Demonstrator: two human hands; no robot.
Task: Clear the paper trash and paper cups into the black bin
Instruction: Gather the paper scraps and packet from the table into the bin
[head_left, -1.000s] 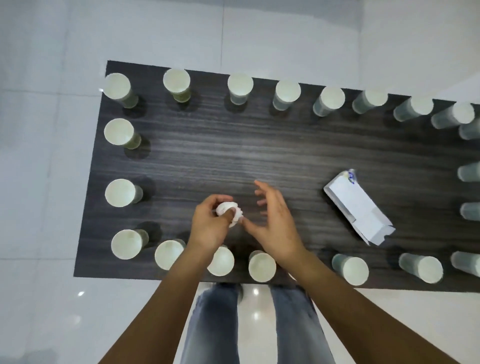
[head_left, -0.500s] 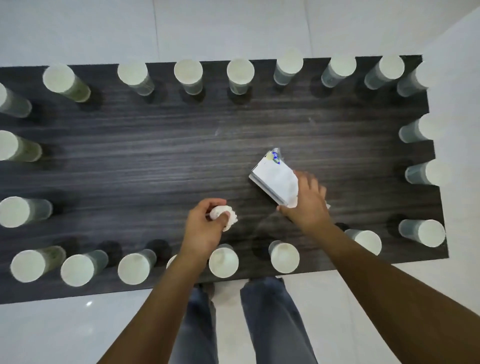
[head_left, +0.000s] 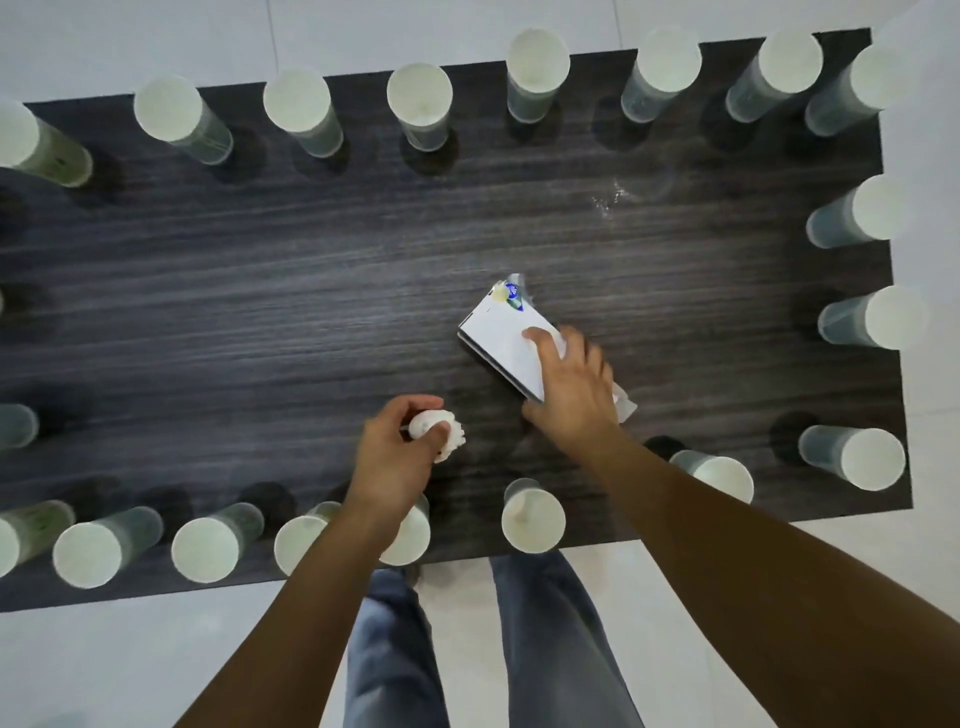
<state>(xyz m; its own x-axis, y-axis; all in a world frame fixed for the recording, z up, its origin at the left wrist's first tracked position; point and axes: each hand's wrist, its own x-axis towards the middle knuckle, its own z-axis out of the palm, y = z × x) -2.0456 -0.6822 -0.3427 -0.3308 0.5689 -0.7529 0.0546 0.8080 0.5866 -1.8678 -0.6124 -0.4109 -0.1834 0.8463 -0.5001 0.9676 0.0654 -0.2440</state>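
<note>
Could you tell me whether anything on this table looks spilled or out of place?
Yes: a small whitish smear or scatter of bits marks the dark table near its far right corner, close to the paper cups. What it is cannot be told.

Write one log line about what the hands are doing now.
left hand: holds crumpled paper ball | right hand: grips white carton | table: paper cups standing

A small crumpled ball of white paper (head_left: 439, 432) is pinched in my left hand (head_left: 390, 453), just above the dark wood-grain table. To its right, a flat white paper carton (head_left: 506, 340) with a blue mark at its far end lies tilted on the table, my right hand (head_left: 574, 392) gripping its near end. White paper cups (head_left: 419, 95) stand upside down in a ring along the table's edges.
</note>
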